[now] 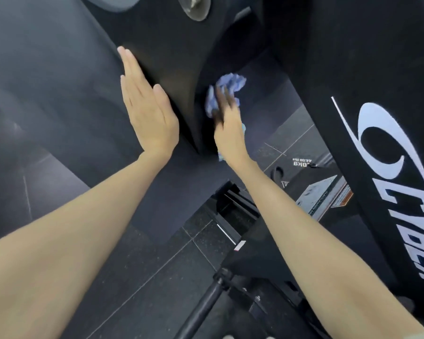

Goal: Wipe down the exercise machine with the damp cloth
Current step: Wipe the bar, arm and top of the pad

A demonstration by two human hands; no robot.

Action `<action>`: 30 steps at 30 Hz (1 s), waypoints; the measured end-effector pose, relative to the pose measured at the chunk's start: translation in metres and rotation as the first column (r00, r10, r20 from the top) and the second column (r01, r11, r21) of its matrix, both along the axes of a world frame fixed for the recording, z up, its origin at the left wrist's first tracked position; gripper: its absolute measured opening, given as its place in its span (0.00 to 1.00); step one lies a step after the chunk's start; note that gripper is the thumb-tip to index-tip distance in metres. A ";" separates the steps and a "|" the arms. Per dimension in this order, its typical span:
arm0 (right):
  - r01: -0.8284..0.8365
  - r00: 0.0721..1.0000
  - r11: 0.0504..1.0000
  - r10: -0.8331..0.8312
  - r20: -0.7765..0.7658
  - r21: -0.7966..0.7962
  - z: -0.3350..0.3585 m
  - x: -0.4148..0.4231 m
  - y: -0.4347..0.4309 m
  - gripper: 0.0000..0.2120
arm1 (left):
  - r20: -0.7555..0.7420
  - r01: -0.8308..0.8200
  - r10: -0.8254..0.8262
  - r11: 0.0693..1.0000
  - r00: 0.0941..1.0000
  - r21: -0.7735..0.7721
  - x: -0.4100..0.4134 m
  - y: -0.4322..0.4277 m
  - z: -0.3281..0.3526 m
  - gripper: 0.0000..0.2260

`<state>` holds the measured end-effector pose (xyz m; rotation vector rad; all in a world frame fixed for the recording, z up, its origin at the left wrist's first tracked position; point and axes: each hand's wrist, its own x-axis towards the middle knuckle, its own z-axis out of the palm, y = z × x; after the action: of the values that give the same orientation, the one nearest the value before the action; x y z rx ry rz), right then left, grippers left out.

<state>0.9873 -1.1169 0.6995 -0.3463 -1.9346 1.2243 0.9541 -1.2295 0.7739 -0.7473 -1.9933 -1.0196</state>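
Note:
The exercise machine's black padded panel [171,57] fills the upper middle of the head view. My left hand [147,108] lies flat against the pad's left edge, fingers straight and together. A crumpled blue cloth [227,85] sits against the pad's right side. My right hand [227,123] presses the cloth there with extended fingers, which look blurred. A scrap of the cloth shows below my right wrist.
A black upright with a white logo [387,172] runs down the right side. A weight plate with white lettering [301,165] and warning labels [328,199] lie beyond my right arm. Dark tiled floor [157,260] and black frame bars [206,304] are below.

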 end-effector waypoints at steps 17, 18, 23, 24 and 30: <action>-0.088 0.938 0.855 -0.101 -0.330 -0.511 0.084 0.021 -0.044 0.23 | 0.042 0.029 -0.030 0.999 0.999 0.024 -0.004 0.002 -0.002 0.25; -0.109 0.928 0.886 -0.071 -0.365 -0.451 0.082 0.026 -0.050 0.24 | 0.048 0.026 -0.028 0.999 0.998 0.031 -0.005 0.002 -0.001 0.25; -0.070 0.996 0.819 0.022 -0.092 -0.569 0.056 0.029 -0.063 0.24 | 0.067 -0.008 0.007 1.000 0.998 0.010 -0.004 0.001 -0.001 0.25; -0.083 0.996 0.785 0.053 -0.067 -0.614 0.057 0.032 -0.062 0.24 | 0.089 -0.012 0.011 1.000 0.996 0.014 -0.003 0.000 -0.002 0.26; -0.243 0.950 0.817 0.093 -0.298 -0.522 0.076 0.053 -0.048 0.20 | 0.081 0.000 -0.002 1.000 0.997 0.023 -0.003 0.001 -0.002 0.26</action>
<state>1.0400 -1.1652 0.7751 -0.2888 -1.3747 1.8546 0.9512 -1.2290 0.7719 -0.7049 -2.0471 -1.0877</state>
